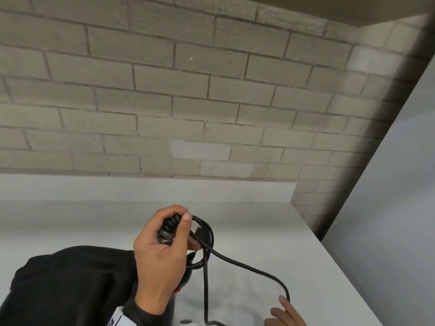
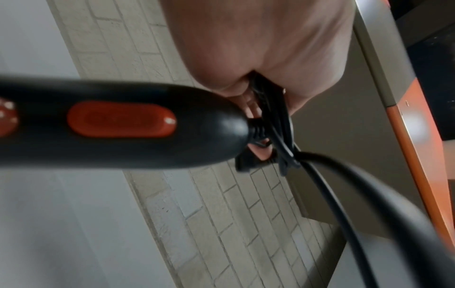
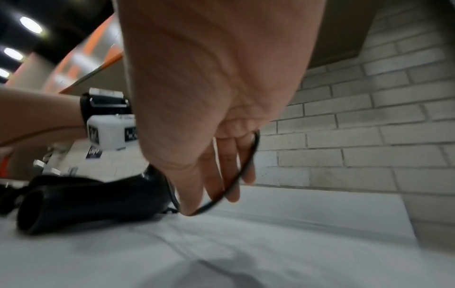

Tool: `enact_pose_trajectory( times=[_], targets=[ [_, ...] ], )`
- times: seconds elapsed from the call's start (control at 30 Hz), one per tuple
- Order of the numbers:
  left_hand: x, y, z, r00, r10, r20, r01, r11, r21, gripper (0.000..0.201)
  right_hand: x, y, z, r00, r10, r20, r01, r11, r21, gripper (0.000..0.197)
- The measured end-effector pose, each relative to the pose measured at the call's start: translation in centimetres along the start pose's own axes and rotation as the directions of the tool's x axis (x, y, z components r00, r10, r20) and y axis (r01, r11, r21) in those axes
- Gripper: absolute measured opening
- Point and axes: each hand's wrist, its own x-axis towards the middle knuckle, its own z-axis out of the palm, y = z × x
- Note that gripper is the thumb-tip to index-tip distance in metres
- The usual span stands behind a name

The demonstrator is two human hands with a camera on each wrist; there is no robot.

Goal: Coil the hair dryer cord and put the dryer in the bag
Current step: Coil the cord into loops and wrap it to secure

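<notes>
The left hand (image 1: 162, 252) grips thin black cord (image 1: 247, 267) loops; the right hand (image 1: 286, 312), fingers loosely curled, holds its slack near the white table's (image 1: 306, 243) right edge.

White tabletop (image 1: 259, 231) ran up to a low white upstand (image 1: 141, 188) at the back. Behind it stood a pale grey brick wall (image 1: 164, 90) with darker mortar lines. A plain grey panel (image 1: 400, 184) closed off the right side. Right wrist view showed round ceiling lights (image 3: 30, 24) and orange-and-beige panelling (image 3: 93, 50); rest of that background was blurred.
</notes>
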Motion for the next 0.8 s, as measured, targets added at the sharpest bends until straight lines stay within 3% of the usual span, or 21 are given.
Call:
enact_pose_trajectory(
  times=[0.03,0.07,0.1,0.13,0.17,0.2,0.27,0.33,0.4,0.63,0.73,0.8],
  targets=[
    [-0.1,-0.1,0.2,1.0,0.001,0.007,-0.001,1.0,0.008,0.005,2.2,-1.9,1.2,0.988,0.007,-0.154,-0.04,0.976,-0.213,0.043],
    [-0.3,-0.1,0.4,1.0,0.003,0.012,-0.003,1.0,0.018,0.006,4.1,-3.2,3.0,0.979,0.038,-0.202,-0.136,0.857,-0.497,0.039],
    [-0.4,-0.1,0.6,1.0,0.006,0.016,-0.007,1.0,0.024,0.007,5.1,-3.5,4.5,0.971,0.211,-0.112,-0.232,0.728,-0.645,0.035],
    [-0.6,0.0,0.8,1.0,0.008,0.019,-0.009,1.0,0.023,0.009,7.6,-5.3,5.6,0.876,0.464,-0.129,-0.438,0.655,-0.616,0.038],
    [-0.8,0.1,1.0,1.0,0.007,0.022,-0.007,1.0,0.015,0.011,9.4,-7.4,7.3,0.763,0.624,-0.17,-0.613,0.614,-0.498,0.044],
    [-1.0,0.2,1.2,1.0,0.003,0.026,-0.004,1.0,0.01,0.013,9.8,-7.6,8.3,0.731,0.596,-0.331,-0.681,0.616,-0.395,0.046],
    [-1.3,0.3,1.4,0.999,-0.001,0.034,0.0,1.0,0.009,0.014,10.2,-6.4,9.9,0.771,0.431,-0.469,-0.607,0.72,-0.336,0.04],
    [-1.5,0.2,1.3,0.999,-0.002,0.042,0.002,1.0,0.013,0.012,13.0,-6.2,12.6,0.722,0.354,-0.594,-0.602,0.744,-0.288,0.028],
    [-1.4,0.1,1.1,0.999,0.003,0.053,-0.004,1.0,0.029,0.016,12.1,-5.3,13.7,0.724,0.255,-0.641,-0.505,0.829,-0.24,0.024],
    [-0.8,0.0,0.4,0.999,-0.016,0.037,0.016,1.0,0.008,0.008,9.7,-8.7,11.9,0.873,0.179,-0.454,-0.373,0.844,-0.385,0.028],
    [-1.5,0.1,0.7,0.996,-0.014,0.091,0.012,1.0,0.017,0.007,8.9,-9.6,10.6,0.863,0.128,-0.489,-0.364,0.828,-0.427,0.028],
    [-1.9,-0.1,0.9,0.995,-0.015,0.102,0.013,1.0,0.028,0.008,8.5,-9.9,10.2,0.876,0.113,-0.469,-0.319,0.865,-0.387,0.027]
  ],
)
